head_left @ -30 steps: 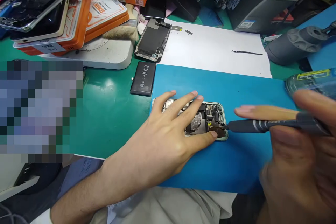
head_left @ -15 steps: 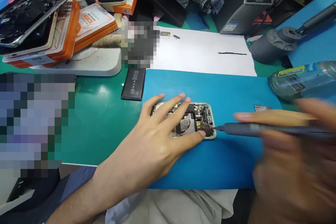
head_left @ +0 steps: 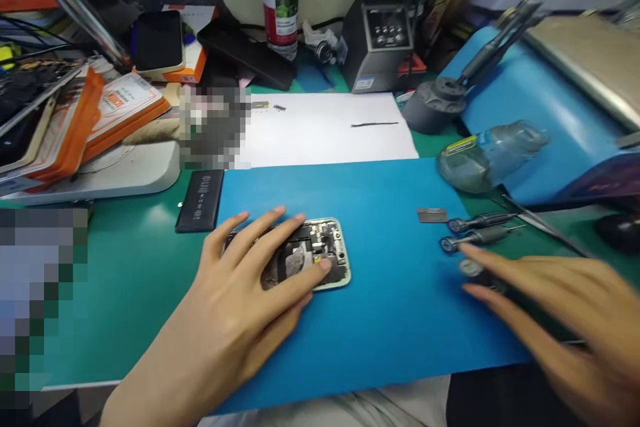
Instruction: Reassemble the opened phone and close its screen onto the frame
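Observation:
An opened phone (head_left: 327,250) with its inner parts bare lies on the blue mat (head_left: 390,320). My left hand (head_left: 240,303) rests flat on it, fingers spread over its left half and the thumb at its lower edge. My right hand (head_left: 555,307) is low at the mat's right edge. A dark screwdriver (head_left: 475,271) sits between its forefinger and thumb, with the cap end pointing left. Two more screwdrivers (head_left: 475,230) lie just beyond it.
A black battery (head_left: 196,200) lies left of the mat, and a small metal plate (head_left: 433,215) sits on it. Behind are a white sheet (head_left: 325,127) with small parts, a clear bottle (head_left: 493,153), a grey stand (head_left: 437,103), a soldering station (head_left: 383,33) and orange boxes (head_left: 117,107).
My right hand has drawn the screwdriver away from the phone's corner to the right, beside the other screwdrivers. The view has tilted up and the left hand stays on the phone.

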A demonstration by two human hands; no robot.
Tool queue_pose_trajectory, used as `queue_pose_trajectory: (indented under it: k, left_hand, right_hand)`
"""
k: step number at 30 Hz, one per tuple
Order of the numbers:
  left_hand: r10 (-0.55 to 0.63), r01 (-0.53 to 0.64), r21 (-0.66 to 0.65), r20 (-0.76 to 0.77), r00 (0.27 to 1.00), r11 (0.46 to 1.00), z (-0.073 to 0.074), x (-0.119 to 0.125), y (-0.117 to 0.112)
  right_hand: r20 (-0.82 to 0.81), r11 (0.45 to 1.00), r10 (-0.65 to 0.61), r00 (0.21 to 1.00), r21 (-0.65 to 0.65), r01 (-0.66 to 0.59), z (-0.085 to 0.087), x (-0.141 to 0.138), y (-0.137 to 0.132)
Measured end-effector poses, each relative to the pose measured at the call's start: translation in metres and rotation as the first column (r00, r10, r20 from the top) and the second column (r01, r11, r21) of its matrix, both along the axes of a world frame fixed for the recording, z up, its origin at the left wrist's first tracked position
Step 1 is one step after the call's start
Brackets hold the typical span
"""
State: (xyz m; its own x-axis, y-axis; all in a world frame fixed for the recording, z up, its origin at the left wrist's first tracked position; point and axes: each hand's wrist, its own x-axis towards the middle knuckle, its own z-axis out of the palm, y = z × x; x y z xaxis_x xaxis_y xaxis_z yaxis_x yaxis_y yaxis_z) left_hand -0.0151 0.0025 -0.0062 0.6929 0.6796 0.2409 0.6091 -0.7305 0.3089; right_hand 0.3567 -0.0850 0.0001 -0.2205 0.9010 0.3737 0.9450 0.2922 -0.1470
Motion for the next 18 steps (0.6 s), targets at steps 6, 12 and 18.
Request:
queue_pose_trajectory:
  k: [6, 12, 18]
  left_hand:
    - [-0.006, 0.004, 0.041, 0.041, 0.999, 0.999, -0.01, 0.0, 0.0]
    - [-0.006, -0.001, 0.084, 0.085, 0.996, 0.996, -0.017, 0.002, 0.001]
    - [-0.01, -0.002, 0.114, 0.103, 0.995, 0.994, -0.016, 0.003, 0.003]
  right_hand:
    - [0.034, 0.994, 0.099, 0.995, -0.045, -0.097, 0.006, -0.006, 0.002]
    - [0.068, 0.996, -0.072, 0.995, 0.061, 0.068, 0.017, 0.005, 0.014]
    - [0.264, 0.995, 0.037, 0.964, 0.076, -0.059, 0.028, 0.02, 0.039]
